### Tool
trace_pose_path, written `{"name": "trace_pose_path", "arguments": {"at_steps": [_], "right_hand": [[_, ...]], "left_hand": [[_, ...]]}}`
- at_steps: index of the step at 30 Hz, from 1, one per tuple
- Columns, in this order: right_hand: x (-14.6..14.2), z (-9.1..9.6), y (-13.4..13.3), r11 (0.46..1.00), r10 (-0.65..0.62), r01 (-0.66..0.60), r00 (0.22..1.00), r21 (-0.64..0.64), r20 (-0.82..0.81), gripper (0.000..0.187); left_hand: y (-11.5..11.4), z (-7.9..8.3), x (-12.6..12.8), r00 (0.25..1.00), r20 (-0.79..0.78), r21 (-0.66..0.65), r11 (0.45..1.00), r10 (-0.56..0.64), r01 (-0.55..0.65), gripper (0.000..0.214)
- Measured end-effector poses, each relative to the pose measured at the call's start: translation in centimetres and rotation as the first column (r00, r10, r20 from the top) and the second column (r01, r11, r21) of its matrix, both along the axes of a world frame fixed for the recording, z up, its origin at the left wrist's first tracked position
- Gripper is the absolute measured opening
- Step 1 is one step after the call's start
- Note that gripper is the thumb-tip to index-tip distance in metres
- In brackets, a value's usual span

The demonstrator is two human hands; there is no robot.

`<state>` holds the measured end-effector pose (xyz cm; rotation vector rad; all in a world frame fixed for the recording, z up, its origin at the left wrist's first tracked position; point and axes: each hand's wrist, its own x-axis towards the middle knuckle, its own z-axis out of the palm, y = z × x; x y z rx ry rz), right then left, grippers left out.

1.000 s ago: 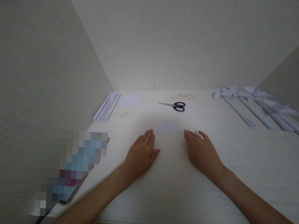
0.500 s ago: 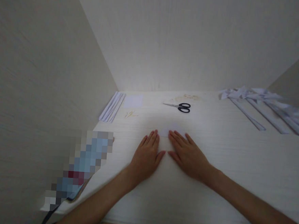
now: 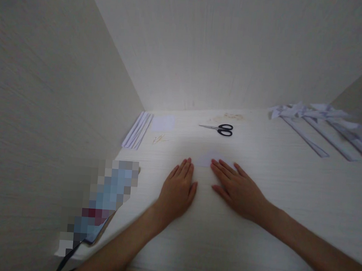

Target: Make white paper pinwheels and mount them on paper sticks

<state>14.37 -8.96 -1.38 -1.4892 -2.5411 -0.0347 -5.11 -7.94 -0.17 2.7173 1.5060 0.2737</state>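
Observation:
A small white piece of paper (image 3: 203,159) lies on the white table in front of me, its near part beneath my fingers. My left hand (image 3: 177,187) rests flat by its left edge, fingers stretched out and thumb apart. My right hand (image 3: 238,191) also lies flat, its fingertips pressing on the paper's right portion. Neither hand grips anything. Beyond them, scissors (image 3: 224,130) with black handles lie closed, blades pointing left.
Folded white paper strips (image 3: 138,130) lie at the back left beside a square paper sheet (image 3: 163,123) and several thin little sticks (image 3: 160,139). White paper pinwheels (image 3: 308,134) on paper stems occupy the back right. A blurred-out flat device (image 3: 111,192) lies at left. Walls enclose the table.
My right hand has slid to the right along the paper, widening the gap between my hands. My left hand stays nearly in place, its thumb drawn slightly in. The view has shifted a little.

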Motion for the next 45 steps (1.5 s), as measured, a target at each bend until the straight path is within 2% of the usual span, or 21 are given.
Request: {"name": "trace_pose_path", "arguments": {"at_steps": [6, 12, 17, 21, 24, 27, 31, 34, 36, 40, 45], "right_hand": [[3.8, -0.5, -1.3, 0.993, -0.101, 0.099, 0.995, 0.067, 0.024, 0.050], [4.2, -0.7, -1.6, 0.990, -0.115, 0.115, 0.993, 0.086, -0.009, 0.050], [5.5, -0.5, 0.3, 0.999, 0.010, -0.008, 0.997, 0.031, -0.077, 0.044], [5.6, -0.2, 3.1, 0.996, 0.092, -0.086, 0.969, 0.036, -0.230, 0.032], [4.5, -0.1, 4.9, 0.998, 0.007, 0.013, 0.958, 0.067, -0.288, 0.029], [3.1, -0.1, 5.9, 0.993, -0.023, 0.051, 0.969, 0.110, -0.245, 0.031], [2.4, 0.0, 6.0, 0.991, -0.004, 0.032, 0.978, 0.131, -0.208, 0.029], [2.4, 0.1, 5.8, 0.991, 0.016, 0.010, 0.981, 0.131, -0.195, 0.029], [2.5, 0.2, 5.8, 0.991, 0.025, 0.001, 0.980, 0.134, -0.197, 0.028], [2.5, 0.0, 5.8, 0.987, 0.032, 0.001, 0.979, 0.161, -0.203, 0.027], [2.7, -0.2, 6.0, 0.981, -0.020, 0.076, 0.954, 0.177, -0.299, 0.027]], "left_hand": [[0.0, -0.1, 0.0, 0.999, 0.034, -0.038, 0.999, 0.003, -0.002, 0.048], [0.0, -0.4, -0.5, 0.992, 0.126, -0.044, 0.999, 0.003, 0.003, 0.049], [1.4, -0.2, -0.2, 0.964, 0.267, -0.084, 0.996, 0.000, 0.024, 0.050], [3.2, -0.2, 1.3, 0.926, 0.377, -0.090, 0.996, 0.016, 0.019, 0.046], [4.6, -0.5, 2.7, 0.837, 0.535, -0.099, 0.992, 0.115, -0.074, 0.042], [5.6, -0.8, 3.5, 0.661, 0.713, -0.182, 0.972, 0.235, -0.149, 0.034], [6.1, -0.8, 3.6, 0.426, 0.828, -0.340, 0.930, 0.366, -0.138, 0.023], [6.2, -0.5, 3.3, 0.290, 0.861, -0.407, 0.908, 0.417, -0.096, 0.022], [6.2, -0.3, 3.2, 0.243, 0.868, -0.425, 0.901, 0.433, -0.087, 0.025], [6.3, -0.1, 3.0, 0.211, 0.867, -0.451, 0.891, 0.451, -0.053, 0.035], [6.3, -0.1, 2.7, 0.167, 0.875, -0.475, 0.872, 0.454, 0.121, 0.040]]}}
